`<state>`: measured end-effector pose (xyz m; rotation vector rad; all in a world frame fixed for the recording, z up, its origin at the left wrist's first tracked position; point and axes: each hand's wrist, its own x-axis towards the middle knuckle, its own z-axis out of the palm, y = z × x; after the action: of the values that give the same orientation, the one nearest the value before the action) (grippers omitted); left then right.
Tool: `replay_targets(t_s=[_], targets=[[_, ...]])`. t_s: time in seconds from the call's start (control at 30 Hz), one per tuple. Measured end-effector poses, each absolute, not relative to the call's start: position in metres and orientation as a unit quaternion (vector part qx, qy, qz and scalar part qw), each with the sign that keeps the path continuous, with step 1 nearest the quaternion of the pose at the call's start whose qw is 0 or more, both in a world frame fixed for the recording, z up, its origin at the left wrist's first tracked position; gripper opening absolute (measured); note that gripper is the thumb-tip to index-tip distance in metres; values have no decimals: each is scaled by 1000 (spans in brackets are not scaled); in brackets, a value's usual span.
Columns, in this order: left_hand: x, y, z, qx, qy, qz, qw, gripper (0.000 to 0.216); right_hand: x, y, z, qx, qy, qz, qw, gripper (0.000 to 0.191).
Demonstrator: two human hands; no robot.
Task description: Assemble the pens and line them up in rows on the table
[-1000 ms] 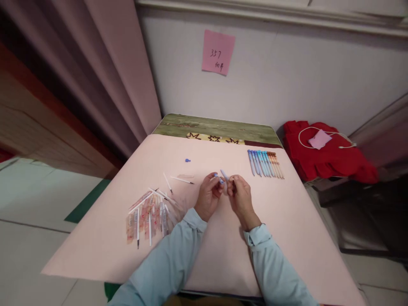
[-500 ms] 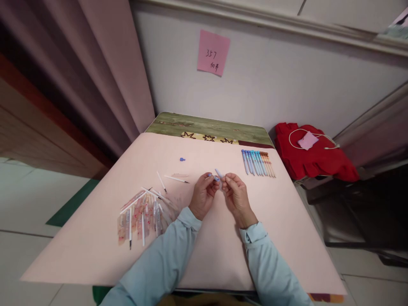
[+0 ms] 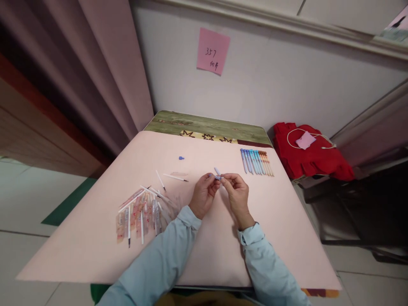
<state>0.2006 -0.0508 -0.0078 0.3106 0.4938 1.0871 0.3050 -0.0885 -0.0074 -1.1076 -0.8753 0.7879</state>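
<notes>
Above the middle of the table my left hand (image 3: 203, 193) is closed, its fingertips pinching a small blue pen part (image 3: 218, 177). Close beside it, my right hand (image 3: 236, 193) is closed too, with thumb and fingers at the right end of that part. A pale lilac pen barrel piece (image 3: 217, 171) sticks up from the right fingers. The hands almost touch, and the fingers cover much of both pieces. Beyond them on the table lies a dark blue pen cap-like piece (image 3: 181, 158). White refills (image 3: 176, 177) with dark tips are scattered left of my left hand.
A pile of clear and pinkish pen parts (image 3: 140, 216) with more refills covers the left of the pale pink tabletop (image 3: 197, 259). Several pens (image 3: 256, 161) stand in a row, blue to brown, at the back right. A red cloth (image 3: 293, 157) with a white cable lies beyond the table.
My right hand has turned and moved in against the blue part at my left fingertips. The lilac barrel piece is now close behind that part. The view has shifted slightly.
</notes>
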Motion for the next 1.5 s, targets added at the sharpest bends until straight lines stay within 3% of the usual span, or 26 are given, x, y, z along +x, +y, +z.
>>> replay_targets(t_s=[0.43,0.73,0.87,0.93,1.1,1.27,1.5], targets=[[202,-50,-13,145,231,503,820,21,309,-90,-13,-524,-440,306,662,19],[202,-52,-10,141,239,497,822,20,310,-90,-11,-510,-439,338,658,23],[190,-39,-2,77,254,505,821,7,312,-91,-9,-537,-428,285,668,21],[179,-29,4,30,230,538,810,15,313,-91,-9,-563,-421,236,671,19],[161,-17,16,-32,177,581,794,24,307,-89,-17,-631,-509,128,572,13],[163,-20,16,-45,167,574,801,25,295,-85,-28,-641,-608,96,458,12],[164,-22,16,-58,161,576,800,26,296,-83,-29,-654,-627,80,417,12]])
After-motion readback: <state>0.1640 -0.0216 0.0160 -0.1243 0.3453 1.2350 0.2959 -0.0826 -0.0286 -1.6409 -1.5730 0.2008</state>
